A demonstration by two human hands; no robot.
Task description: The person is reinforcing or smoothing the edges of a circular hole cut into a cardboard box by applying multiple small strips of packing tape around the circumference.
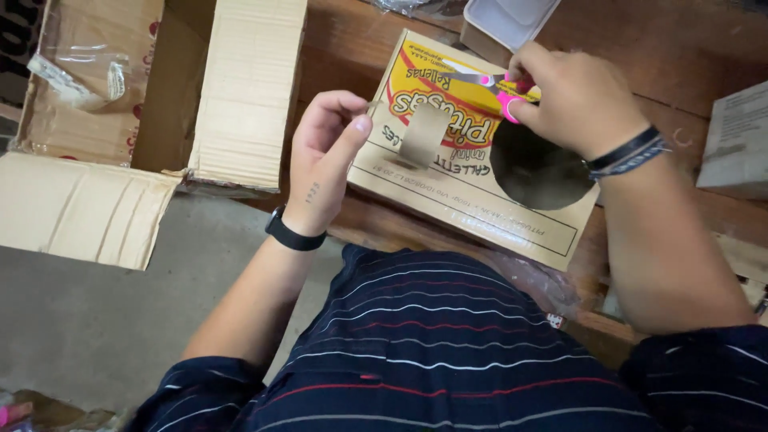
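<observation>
Closest to the camera is the person's dark striped shirt [448,344], filling the bottom of the view, with both bare forearms reaching out from it. On the near wrist of the left hand [324,164] sits a black watch band [294,234]. That hand's grip is closed — thumb and forefinger pinched together on the top end of a curled cardboard strip [422,134], which hangs down in front of the printed box.

Just beyond, a flattened printed cardboard box [448,200] lies on the wooden desk [672,48], its near edge over the desk's front. A round hole [536,172] is cut out of its right half.

Over the box's far right part is the right hand [576,100], a dark braided bracelet [628,152] on its wrist. Its fingers are curled shut through the pink handles of a pair of scissors [500,88], whose blades point left towards the strip.

Farther left, an open brown carton [248,88] rests beside the desk, flaps spread, with a clear plastic bag [84,72] inside. At the far edge sits a white container [512,18], and a grey box [736,144] lies to the right.
</observation>
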